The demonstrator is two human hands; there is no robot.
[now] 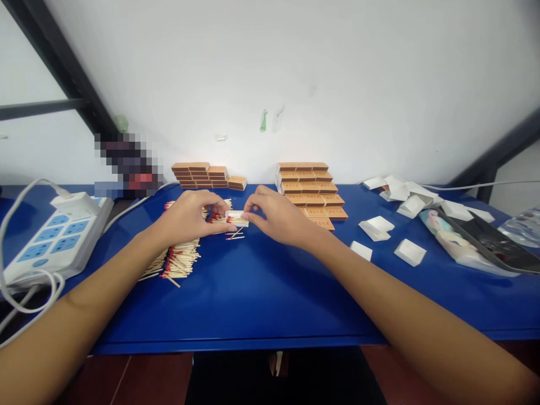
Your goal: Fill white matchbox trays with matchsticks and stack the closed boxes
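- Gripping white tray (237,216): with left hand (196,212) at 9 o'clock, right hand (276,218) at 3 o'clock.
- Probably light, thin card — easily crushed; best pinched gently by the ends.

A pale, marked wall (371,84) rose behind a blue table (253,304). Dark bars (70,73) slanted at both sides, and reddish floor tiles (147,377) showed below.

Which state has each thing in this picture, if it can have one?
Red-tipped wooden matches: heaped.
Small white cardboard tray: open, held, matches inside.
Left hand: gripping the tray.
Right hand: pinching its end.
Orange cardboard matchboxes: stacked.
Other white trays: scattered.
White plastic power strip: one adapter plugged in.
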